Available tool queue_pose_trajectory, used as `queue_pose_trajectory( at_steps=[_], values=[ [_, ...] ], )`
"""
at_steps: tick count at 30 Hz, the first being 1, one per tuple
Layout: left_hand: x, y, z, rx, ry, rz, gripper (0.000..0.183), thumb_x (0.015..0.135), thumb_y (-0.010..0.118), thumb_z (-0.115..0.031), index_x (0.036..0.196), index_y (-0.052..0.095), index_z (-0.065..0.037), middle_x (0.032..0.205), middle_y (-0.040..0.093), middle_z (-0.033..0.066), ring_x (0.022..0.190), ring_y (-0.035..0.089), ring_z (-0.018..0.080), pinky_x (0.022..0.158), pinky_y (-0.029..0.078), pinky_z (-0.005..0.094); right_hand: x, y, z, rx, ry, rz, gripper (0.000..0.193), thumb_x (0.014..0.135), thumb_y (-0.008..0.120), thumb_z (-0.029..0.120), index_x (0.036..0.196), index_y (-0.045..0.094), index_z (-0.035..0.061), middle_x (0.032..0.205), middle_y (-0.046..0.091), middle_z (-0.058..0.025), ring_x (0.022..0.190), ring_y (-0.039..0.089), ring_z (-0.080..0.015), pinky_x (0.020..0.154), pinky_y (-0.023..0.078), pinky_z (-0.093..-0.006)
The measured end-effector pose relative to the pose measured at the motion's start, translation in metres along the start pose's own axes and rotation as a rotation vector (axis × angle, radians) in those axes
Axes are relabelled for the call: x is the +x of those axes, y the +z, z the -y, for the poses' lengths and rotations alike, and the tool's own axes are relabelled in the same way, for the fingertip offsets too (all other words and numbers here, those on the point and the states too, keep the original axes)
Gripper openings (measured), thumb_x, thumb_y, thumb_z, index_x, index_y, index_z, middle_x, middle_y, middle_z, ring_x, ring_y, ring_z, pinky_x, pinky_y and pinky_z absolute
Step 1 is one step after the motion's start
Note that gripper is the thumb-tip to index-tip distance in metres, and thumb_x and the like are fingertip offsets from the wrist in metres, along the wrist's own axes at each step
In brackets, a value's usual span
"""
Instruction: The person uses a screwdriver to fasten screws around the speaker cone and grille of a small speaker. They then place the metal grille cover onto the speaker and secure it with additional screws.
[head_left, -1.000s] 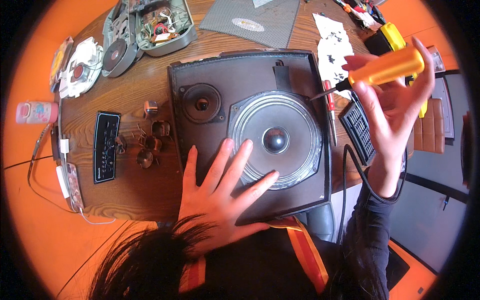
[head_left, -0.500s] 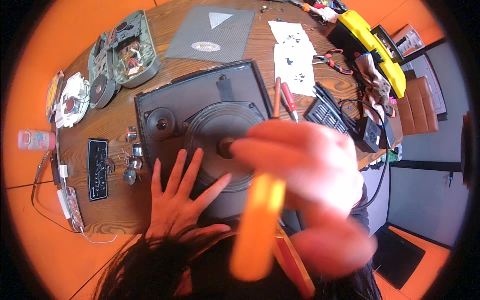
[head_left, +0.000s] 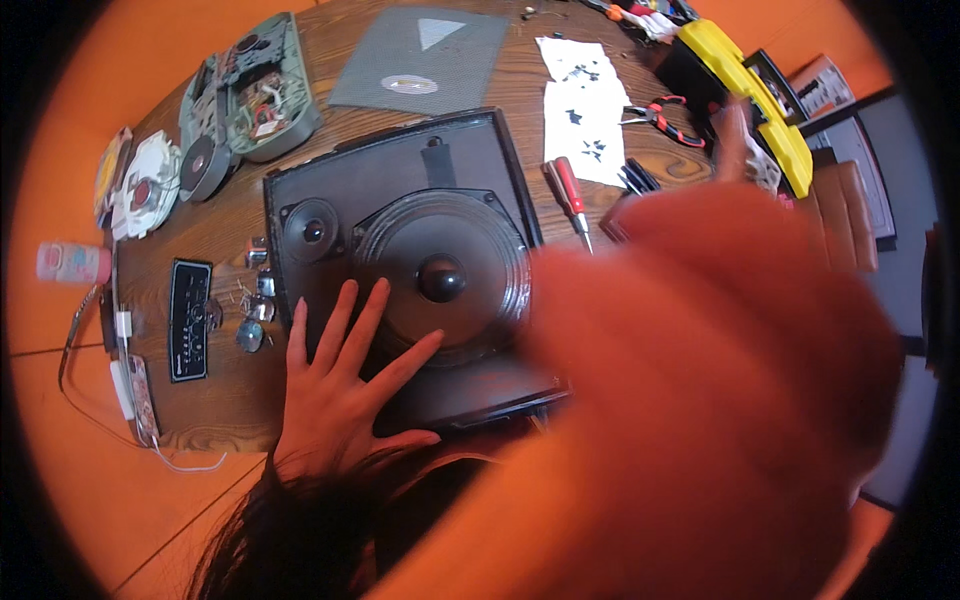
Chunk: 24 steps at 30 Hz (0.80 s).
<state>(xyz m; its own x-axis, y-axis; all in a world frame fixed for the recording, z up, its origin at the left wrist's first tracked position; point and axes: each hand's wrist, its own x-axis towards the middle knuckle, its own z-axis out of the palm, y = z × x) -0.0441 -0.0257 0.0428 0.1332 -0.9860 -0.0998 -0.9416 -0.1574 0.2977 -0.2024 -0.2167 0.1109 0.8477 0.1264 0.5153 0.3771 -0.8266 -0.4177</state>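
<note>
My left hand (head_left: 345, 385) lies open with fingers spread. Its fingertips rest on the large round speaker cone (head_left: 395, 290) and the dark speaker panel (head_left: 380, 160) around it. A smaller round speaker (head_left: 312, 231) sits at the panel's upper left. Large and close, my right hand (head_left: 690, 310) is smeared by motion over the right side. It hides the panel's right edge and part of the table; I cannot make out whether it holds anything. Near it on the table lies a red-handled screwdriver (head_left: 568, 190), its shaft pointing toward me.
White paper (head_left: 588, 135) carries small dark bits. Pliers (head_left: 663, 122) and a yellow-and-black toolbox (head_left: 735, 75) are at the far right. A mesh grille (head_left: 420, 60), an opened grey case (head_left: 270, 110), a black control panel (head_left: 190, 320) and small metal parts (head_left: 250, 335) lie about the speaker panel.
My right hand, which held a yellow-handled screwdriver over the large speaker, has swung right, uncovering the speaker's centre. That screwdriver no longer shows clearly. My left hand stays spread on the panel.
</note>
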Motion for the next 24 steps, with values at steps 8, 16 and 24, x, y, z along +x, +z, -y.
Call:
queue_pose_trajectory(
  at_steps=[8,16,24],
  values=[
    [-0.002,-0.027,0.016,-0.111,0.075,-0.044,0.069,0.070,0.072,-0.043,0.132,0.054,-0.020,0.149,0.030,0.0183,0.139,0.021,0.0443,0.103,0.008,0.0719,-0.031,0.005,-0.089,-0.190,0.197,-0.382,0.079,0.084,0.060,-0.002,0.142,0.009,0.0157,0.104,0.062,-0.0187,0.086,0.067,-0.0244,0.063,0.056,-0.0299],
    [0.151,-0.059,0.055,-0.081,0.448,-0.324,0.023,0.083,0.063,-0.010,0.104,0.064,-0.003,0.104,0.061,0.0132,0.101,0.058,0.0311,0.088,0.046,0.0406,-0.081,0.014,-0.210,0.423,0.617,-1.307,0.082,0.088,0.063,-0.001,0.143,0.005,0.0200,0.101,0.063,-0.0203,0.081,0.067,-0.0221,0.062,0.056,-0.0283],
    [0.347,-0.001,0.036,-0.011,0.584,-0.060,0.014,0.078,0.063,-0.004,0.092,0.064,0.000,0.083,0.060,0.0137,0.083,0.062,0.0266,0.076,0.049,0.0362,-0.095,0.032,-0.224,0.483,0.712,-1.465,0.077,0.090,0.061,0.005,0.140,0.004,0.0169,0.099,0.063,-0.0198,0.077,0.067,-0.0221,0.061,0.056,-0.0283]
  ],
)
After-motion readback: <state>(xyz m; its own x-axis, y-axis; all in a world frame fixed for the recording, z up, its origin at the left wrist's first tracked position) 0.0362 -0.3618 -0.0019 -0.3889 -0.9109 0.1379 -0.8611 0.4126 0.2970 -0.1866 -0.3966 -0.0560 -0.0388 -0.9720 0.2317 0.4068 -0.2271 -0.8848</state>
